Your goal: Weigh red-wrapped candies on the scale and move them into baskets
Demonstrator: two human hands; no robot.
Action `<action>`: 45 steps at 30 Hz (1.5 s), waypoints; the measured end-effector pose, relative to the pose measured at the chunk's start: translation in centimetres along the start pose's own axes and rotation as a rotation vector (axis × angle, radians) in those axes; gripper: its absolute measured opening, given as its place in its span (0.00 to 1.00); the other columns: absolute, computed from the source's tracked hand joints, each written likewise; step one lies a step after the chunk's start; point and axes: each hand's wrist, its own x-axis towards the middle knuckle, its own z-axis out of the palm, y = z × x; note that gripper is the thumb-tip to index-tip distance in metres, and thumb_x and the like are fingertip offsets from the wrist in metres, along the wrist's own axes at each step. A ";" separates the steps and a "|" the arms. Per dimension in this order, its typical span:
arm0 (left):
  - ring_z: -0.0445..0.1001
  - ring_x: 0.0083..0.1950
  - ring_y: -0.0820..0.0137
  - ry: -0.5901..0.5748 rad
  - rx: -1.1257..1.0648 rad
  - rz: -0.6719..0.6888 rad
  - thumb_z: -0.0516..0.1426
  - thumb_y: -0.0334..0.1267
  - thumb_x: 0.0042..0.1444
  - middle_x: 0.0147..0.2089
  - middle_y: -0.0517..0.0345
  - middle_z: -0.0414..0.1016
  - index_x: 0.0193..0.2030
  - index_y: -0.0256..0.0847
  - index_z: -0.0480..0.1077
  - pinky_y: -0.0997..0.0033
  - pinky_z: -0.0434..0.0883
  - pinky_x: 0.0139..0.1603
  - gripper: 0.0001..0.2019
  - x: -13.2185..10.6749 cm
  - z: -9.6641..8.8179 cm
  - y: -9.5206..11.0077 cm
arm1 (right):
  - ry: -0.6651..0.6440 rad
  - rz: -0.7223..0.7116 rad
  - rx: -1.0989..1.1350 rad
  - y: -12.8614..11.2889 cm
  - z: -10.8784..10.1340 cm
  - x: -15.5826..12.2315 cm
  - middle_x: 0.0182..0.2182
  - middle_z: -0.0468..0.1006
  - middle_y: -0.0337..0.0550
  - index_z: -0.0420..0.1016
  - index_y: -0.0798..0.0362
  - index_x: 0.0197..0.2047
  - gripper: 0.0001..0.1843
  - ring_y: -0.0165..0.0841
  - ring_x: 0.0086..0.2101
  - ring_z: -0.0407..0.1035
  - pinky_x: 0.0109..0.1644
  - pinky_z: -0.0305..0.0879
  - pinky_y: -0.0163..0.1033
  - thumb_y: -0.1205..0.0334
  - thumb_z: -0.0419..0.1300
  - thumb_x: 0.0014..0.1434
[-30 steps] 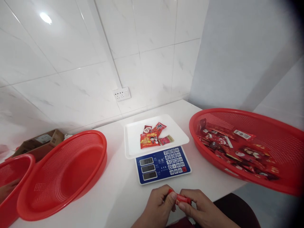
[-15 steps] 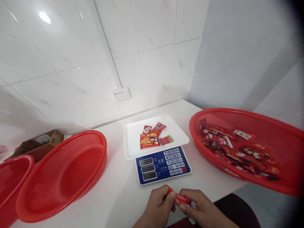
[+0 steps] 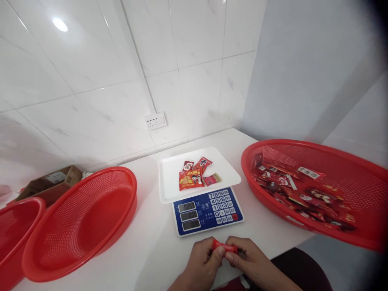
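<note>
Both my hands meet at the table's near edge, pinching one small red snack packet (image 3: 224,247) between them. My left hand (image 3: 203,262) grips its left end and my right hand (image 3: 251,262) grips its right end, fingers closed. Just beyond them stands a blue digital scale (image 3: 208,210) with a white tray (image 3: 172,178) that carries several red and orange snack packets (image 3: 196,173). To the right a big red mesh basket (image 3: 348,161) holds many red packets (image 3: 297,192).
Left of the scale sits a red mesh basket (image 3: 81,222) with nothing in it, and another red basket (image 3: 15,234) at the far left edge. A cardboard box (image 3: 48,184) stands behind them. A wall socket (image 3: 155,120) is on the tiled wall.
My hands drew slightly closer together and shifted a little on the packet. A hand seen in the far-left basket one second ago is gone.
</note>
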 end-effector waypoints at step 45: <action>0.64 0.27 0.73 0.063 -0.002 -0.005 0.49 0.54 0.56 0.23 0.59 0.65 0.26 0.36 0.68 0.74 0.60 0.29 0.22 0.8 0.4 -1.0 | -0.139 0.001 0.051 0.3 -1.1 1.4 0.24 0.70 0.38 0.66 0.54 0.26 0.22 0.32 0.29 0.62 0.33 0.58 0.35 0.42 0.54 0.54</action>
